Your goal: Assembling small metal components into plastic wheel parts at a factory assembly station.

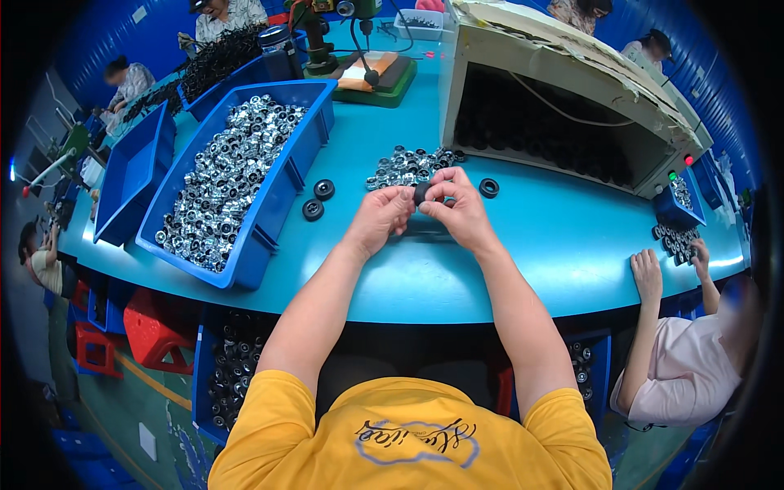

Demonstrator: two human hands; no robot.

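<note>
Over the middle of the table, my left hand and my right hand meet around a small black rubber tyre. Fingers of both hands are closed on it; whether a hub sits inside cannot be made out. Just beyond my hands lies a loose pile of shiny metal wheel hubs. A black tyre rests to the right of my right hand. Left of my left hand are two small black wheels with hubs in their centres.
A blue bin full of metal hubs stands at left, beside another blue bin. A white open-fronted cabinet holds dark pieces at right. Behind stands a green-based press. A co-worker handles wheels at far right.
</note>
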